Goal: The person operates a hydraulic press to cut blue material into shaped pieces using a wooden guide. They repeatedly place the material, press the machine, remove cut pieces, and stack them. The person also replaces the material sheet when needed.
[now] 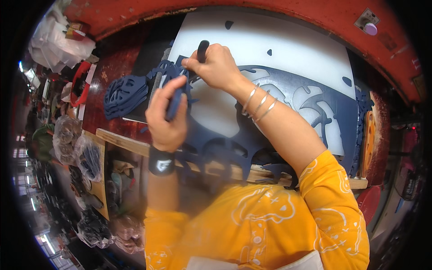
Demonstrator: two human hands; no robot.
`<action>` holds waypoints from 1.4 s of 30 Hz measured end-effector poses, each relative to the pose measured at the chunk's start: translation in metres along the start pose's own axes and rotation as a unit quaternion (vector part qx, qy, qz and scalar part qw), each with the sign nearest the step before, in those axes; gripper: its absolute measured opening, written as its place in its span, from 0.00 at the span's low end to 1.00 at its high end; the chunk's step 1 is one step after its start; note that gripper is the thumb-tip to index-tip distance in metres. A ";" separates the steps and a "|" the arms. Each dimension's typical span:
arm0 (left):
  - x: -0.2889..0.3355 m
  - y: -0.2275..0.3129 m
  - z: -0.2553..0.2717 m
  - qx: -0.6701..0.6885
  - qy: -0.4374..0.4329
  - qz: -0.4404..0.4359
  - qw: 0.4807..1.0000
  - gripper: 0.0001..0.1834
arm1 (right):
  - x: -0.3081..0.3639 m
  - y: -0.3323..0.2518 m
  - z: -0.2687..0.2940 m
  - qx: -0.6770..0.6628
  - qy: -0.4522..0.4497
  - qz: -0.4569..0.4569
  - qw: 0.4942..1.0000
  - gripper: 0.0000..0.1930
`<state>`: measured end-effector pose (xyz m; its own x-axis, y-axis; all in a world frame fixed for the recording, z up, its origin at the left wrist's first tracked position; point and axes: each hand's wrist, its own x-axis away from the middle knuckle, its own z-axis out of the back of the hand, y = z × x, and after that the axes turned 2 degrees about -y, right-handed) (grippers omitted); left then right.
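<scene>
My left hand [167,118] is curled around dark blue cut foam pieces [174,102], beside the left end of a perforated dark blue sheet [339,104]. Just above it, my right hand [215,67] is closed on a slim black handle [203,50], its rounded end pointing up; the rest is hidden by the fingers. My right thumb and fingertips are close to the blue pieces at the sheet's left edge. The sheet lies over a white board [306,51], with large curved openings cut through it, and its near strips hang over the table's front edge.
Left of my hands sits a stack of cut blue pieces [126,95] on the dark red surface. A red machine beam [270,13] crosses the back. At right stands an orange edged form [369,139]. Wrapped bundles [67,137] lie low at left, near a wooden ledge [121,140].
</scene>
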<state>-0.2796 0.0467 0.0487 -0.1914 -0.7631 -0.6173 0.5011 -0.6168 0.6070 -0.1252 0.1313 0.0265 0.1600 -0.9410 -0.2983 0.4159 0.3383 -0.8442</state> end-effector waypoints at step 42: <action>-0.136 0.088 0.102 0.486 -0.123 0.137 0.855 0.25 | 0.066 -0.098 0.059 -0.087 0.059 0.229 0.968 0.28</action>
<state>-0.2954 0.0761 0.2373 -0.4112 -0.8479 -0.3345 -0.3584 -0.1870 0.9146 -0.1025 0.0371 0.1154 0.1835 -0.6913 -0.6989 0.1671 0.7225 -0.6708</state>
